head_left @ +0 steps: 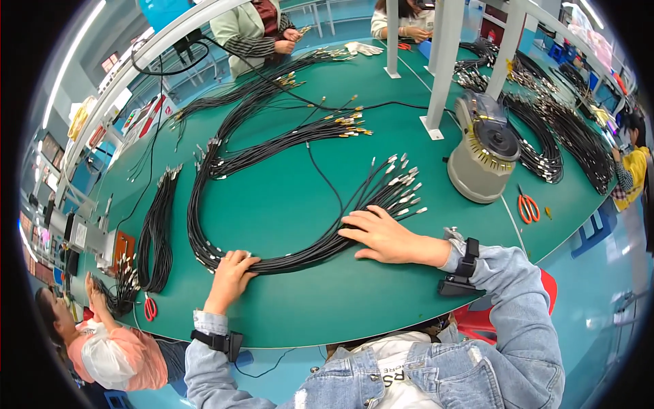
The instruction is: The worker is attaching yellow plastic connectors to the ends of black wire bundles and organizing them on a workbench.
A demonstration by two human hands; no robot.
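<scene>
A long bundle of thin black cables [300, 261] curves across the green table in front of me. Its right end fans out into several loose metal-tipped connectors [405, 184]. At the bend on the left, my left hand [233, 276] is closed with curled fingers on the bundle's near side. My right hand [383, 235] lies across the bundle just behind the connectors, its fingers stretched out and spread, thumb apart on the near side. One single cable [320, 170] strays from the bundle toward the far side.
A second cable bundle [158, 232] lies to the left, near red-handled scissors [150, 308]. Further off are yellow-tipped cables [300, 136]. At right stand a grey round machine [482, 157], a white post [443, 75] and orange-handled scissors [528, 206]. Co-workers sit around the table.
</scene>
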